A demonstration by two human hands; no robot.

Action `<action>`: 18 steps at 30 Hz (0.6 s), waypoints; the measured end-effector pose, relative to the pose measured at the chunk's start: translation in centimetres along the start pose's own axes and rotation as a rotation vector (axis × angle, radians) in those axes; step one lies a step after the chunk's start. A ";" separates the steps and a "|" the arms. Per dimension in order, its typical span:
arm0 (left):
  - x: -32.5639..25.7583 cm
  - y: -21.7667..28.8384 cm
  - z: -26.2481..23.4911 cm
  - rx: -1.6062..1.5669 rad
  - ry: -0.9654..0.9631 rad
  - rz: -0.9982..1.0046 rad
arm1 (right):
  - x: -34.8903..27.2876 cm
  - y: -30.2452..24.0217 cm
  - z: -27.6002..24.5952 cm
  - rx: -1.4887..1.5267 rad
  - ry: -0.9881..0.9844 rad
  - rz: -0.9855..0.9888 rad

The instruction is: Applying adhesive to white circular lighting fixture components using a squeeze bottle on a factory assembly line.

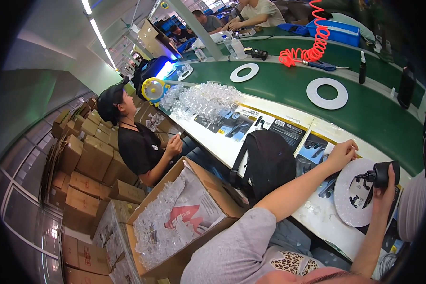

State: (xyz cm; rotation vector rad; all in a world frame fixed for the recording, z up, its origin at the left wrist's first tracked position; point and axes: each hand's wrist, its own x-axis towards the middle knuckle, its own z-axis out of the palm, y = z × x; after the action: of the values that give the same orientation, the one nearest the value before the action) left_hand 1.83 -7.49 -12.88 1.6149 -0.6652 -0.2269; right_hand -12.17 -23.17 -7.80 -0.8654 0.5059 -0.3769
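Observation:
My right hand [386, 189] grips a black squeeze bottle [386, 174] with a narrow pointed nozzle. The bottle is tipped on its side, its nozzle pointing left over a flat white ring [344, 211]. That ring lies on the worktable in front of me, and printed sheets show through its centre hole. Just beyond the ring's far edge, my left hand [342, 155] has its fingers curled together above the printed card sheets [312, 150]. Whatever is between those fingers, if anything, is too small to make out.
Clear plastic pieces [208, 102] are heaped up the table, and more fill a cardboard box [217, 201] at my left. A black bag [268, 163] sits nearby. White rings [327, 93] rest on the green conveyor [274, 87]; stacked rings [414, 206] stand right. A co-worker [144, 142] sits left.

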 end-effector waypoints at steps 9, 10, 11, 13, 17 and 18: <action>0.0 0.0 0.0 0.017 0.007 -0.006 | -0.5 -0.1 0.7 -0.002 -0.003 -0.038; -0.1 0.0 -0.1 0.032 0.008 0.000 | -0.5 0.0 0.6 -0.003 -0.001 -0.037; -0.1 0.1 -0.1 0.047 0.009 0.006 | -0.5 0.0 0.6 -0.007 0.004 -0.035; -0.1 0.1 -0.2 0.025 0.002 -0.009 | -0.4 0.1 0.4 -0.013 0.010 -0.031; -0.1 0.3 -0.3 -0.042 0.001 -0.045 | -0.1 0.4 0.5 -0.027 -0.001 -0.021; -0.1 0.2 -0.4 -0.042 0.003 -0.045 | -0.1 0.4 0.6 -0.029 0.006 -0.016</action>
State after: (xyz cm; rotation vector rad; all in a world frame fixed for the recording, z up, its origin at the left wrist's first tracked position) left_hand 1.89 -7.15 -12.63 1.5909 -0.6186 -0.2692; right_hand -11.90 -22.52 -7.75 -0.8970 0.5116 -0.3873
